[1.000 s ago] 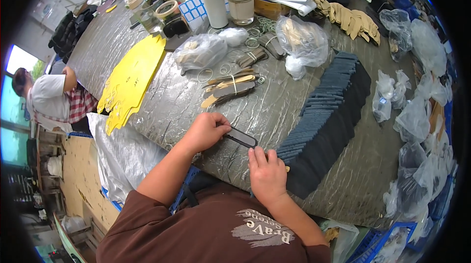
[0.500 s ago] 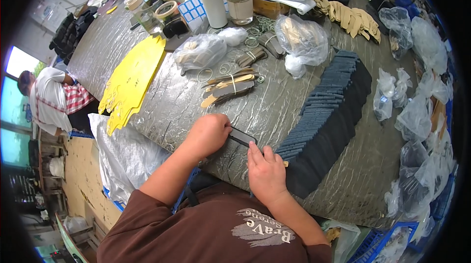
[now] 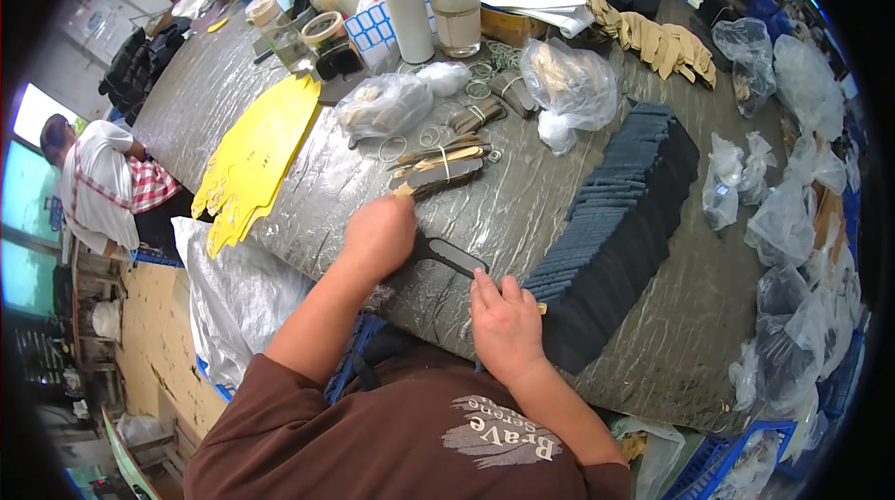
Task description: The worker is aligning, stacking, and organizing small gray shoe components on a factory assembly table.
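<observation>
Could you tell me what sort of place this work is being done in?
Most likely a small workshop or factory bench for cut shoe or leather parts: a long fanned row of dark flat pieces, bundles of tan cut-outs, yellow templates, and many plastic bags on a wrapped table.

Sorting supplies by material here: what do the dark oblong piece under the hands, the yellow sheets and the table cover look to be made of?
The dark oblong piece, held by the left hand, looks like matte leather or synthetic: flat, dull, no glare. The yellow sheets seem to be thin card or plastic, smooth with cut-out edges. The table cover looks like grey plastic film, wrinkled and shiny.
</observation>
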